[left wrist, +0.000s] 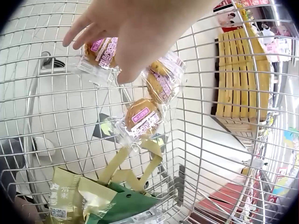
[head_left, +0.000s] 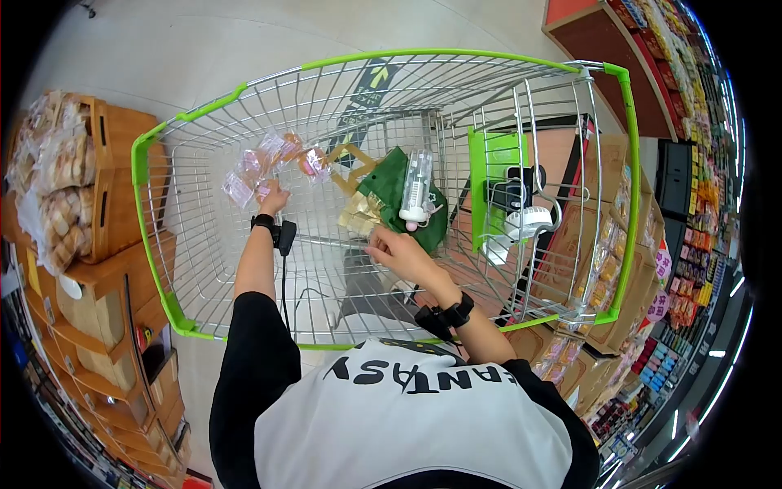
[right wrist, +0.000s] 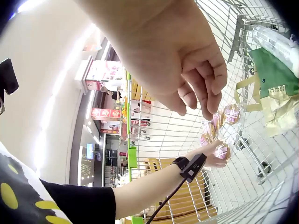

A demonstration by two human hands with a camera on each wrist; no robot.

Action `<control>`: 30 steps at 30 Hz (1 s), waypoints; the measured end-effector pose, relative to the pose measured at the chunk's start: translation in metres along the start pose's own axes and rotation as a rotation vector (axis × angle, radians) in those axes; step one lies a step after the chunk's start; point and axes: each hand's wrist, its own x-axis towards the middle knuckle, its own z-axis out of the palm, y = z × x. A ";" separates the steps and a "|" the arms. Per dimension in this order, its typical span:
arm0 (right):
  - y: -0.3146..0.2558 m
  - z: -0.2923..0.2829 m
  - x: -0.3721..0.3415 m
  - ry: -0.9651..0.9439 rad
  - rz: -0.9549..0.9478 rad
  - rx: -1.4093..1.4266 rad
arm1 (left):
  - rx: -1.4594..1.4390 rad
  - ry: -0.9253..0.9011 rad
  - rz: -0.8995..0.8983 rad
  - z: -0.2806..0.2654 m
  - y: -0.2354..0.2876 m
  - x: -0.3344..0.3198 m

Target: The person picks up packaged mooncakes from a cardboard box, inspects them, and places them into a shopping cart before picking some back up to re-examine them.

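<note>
My left hand (head_left: 275, 198) reaches low into the shopping cart, its thumb and fingers around a wrapped bun (left wrist: 100, 52); part of that bun is hidden under the hand in the left wrist view. Several more buns in clear wrappers with pink labels, such as one bun (left wrist: 142, 119), lie close by on the cart floor. Over the cart's near side, my right hand (head_left: 405, 257) hangs with loosely curled fingers and holds nothing. Beyond it lie a cream-gold packet (head_left: 360, 215), a green tote bag (head_left: 387, 173) with beige handles, and a clear bottle (head_left: 418, 186) on top.
The wire cart has a green rim (head_left: 432, 52) all round. At its right end, a green seat panel (head_left: 481, 183) stands beside a white round object (head_left: 528, 222). Wooden bread shelves (head_left: 118, 179) border the left, cardboard boxes (head_left: 607, 236) of packaged goods the right.
</note>
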 end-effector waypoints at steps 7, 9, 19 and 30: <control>0.004 -0.001 -0.003 0.007 0.038 -0.028 | 0.294 -0.084 0.112 0.021 -0.075 0.054; 0.002 0.000 -0.005 0.007 0.034 -0.081 | 0.277 -0.099 0.097 0.025 -0.086 0.060; 0.007 0.004 -0.007 -0.013 0.017 -0.106 | 0.300 -0.099 0.033 0.027 -0.054 0.043; -0.004 -0.011 -0.013 0.044 -0.063 -0.063 | -0.092 0.063 0.075 0.044 -0.049 0.028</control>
